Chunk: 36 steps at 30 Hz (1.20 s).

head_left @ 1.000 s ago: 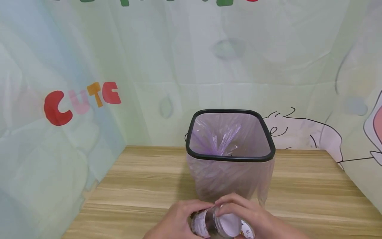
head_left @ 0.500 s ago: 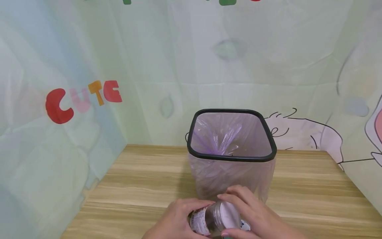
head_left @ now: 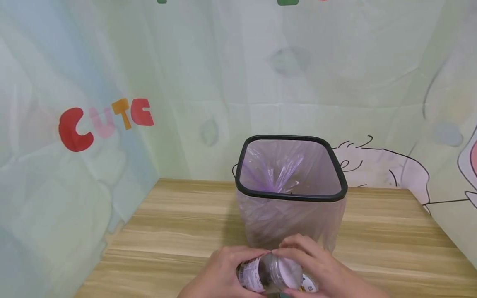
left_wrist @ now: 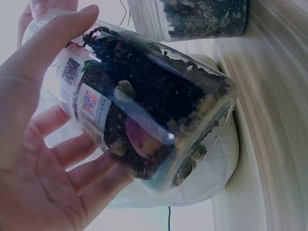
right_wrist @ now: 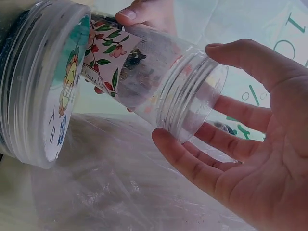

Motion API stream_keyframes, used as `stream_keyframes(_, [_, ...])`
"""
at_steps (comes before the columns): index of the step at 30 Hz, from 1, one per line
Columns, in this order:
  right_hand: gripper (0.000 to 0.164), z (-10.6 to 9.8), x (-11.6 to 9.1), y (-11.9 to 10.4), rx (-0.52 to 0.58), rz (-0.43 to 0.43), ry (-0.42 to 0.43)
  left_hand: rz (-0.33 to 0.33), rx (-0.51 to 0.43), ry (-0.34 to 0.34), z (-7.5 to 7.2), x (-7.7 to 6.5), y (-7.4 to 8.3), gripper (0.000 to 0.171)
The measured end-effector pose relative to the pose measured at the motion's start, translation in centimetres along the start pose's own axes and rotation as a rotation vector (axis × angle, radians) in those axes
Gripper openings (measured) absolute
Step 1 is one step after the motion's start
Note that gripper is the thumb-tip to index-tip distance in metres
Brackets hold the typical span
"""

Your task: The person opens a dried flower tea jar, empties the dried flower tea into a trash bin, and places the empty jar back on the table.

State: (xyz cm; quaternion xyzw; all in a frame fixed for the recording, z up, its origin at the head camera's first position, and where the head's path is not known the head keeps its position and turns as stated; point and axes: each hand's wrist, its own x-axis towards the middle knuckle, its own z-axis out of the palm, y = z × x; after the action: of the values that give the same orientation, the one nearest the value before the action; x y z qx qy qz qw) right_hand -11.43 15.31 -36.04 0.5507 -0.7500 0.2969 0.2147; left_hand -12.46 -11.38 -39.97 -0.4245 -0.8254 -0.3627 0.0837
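Note:
My left hand (head_left: 223, 271) grips a clear jar (left_wrist: 144, 106) around its body, thumb on one side and fingers on the other. Dark dried bits and a reddish piece show inside, and a floral label (right_wrist: 113, 55) wraps the jar. It lies tilted, its lidded end toward my right hand (head_left: 316, 267). That hand holds the jar's pale lid (right_wrist: 192, 101) by the rim, with thumb and fingertips on opposite sides. Just beside, a second jar (left_wrist: 207, 19) of dark contents stands on the table, its printed lid (head_left: 308, 284) partly hidden behind my right hand.
A bin (head_left: 290, 198) with a black rim and a translucent purple liner stands on the wooden table (head_left: 179, 223), just beyond my hands. Behind and to the left hangs a pale printed cloth (head_left: 201, 74).
My right hand's fingers spread and shifted on the lid, then came back around its rim. The jar has turned slightly in my left hand. The head view has shifted a little.

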Motion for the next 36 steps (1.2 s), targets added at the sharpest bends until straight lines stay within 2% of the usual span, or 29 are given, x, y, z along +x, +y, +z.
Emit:
stream_keyframes(11, [0.044,0.2,-0.2,1.1,0.027,-0.16,0.039,0.007,-0.004,-0.003,0.2,0.2,-0.3,0.066])
stream_keyframes(14, [0.044,0.1,-0.3,0.9,0.053,-0.13,0.012,0.002,-0.004,-0.004,0.3,0.2,-0.3,0.066])
stream_keyframes(17, [0.051,-0.1,-0.4,0.5,0.066,-0.074,-0.019,-0.011,-0.013,-0.006,0.3,0.2,-0.3,0.066])
stream_keyframes(21, [0.062,-0.4,-0.3,0.0,0.016,0.009,-0.034,-0.01,0.001,0.001,0.3,0.2,-0.4,0.068])
stream_keyframes(24, [0.067,-0.4,-0.2,-0.4,-0.076,0.07,-0.005,-0.014,0.009,0.01,0.2,0.2,-0.3,0.07])
stream_keyframes(29, [0.064,0.0,0.2,-0.4,-0.175,0.058,0.079,-0.013,0.025,0.026,0.1,0.3,-0.2,0.07])
stream_keyframes(36, [0.056,0.2,0.4,0.1,-0.041,-0.009,0.097,-0.03,0.016,0.022,0.1,0.2,-0.2,0.071])
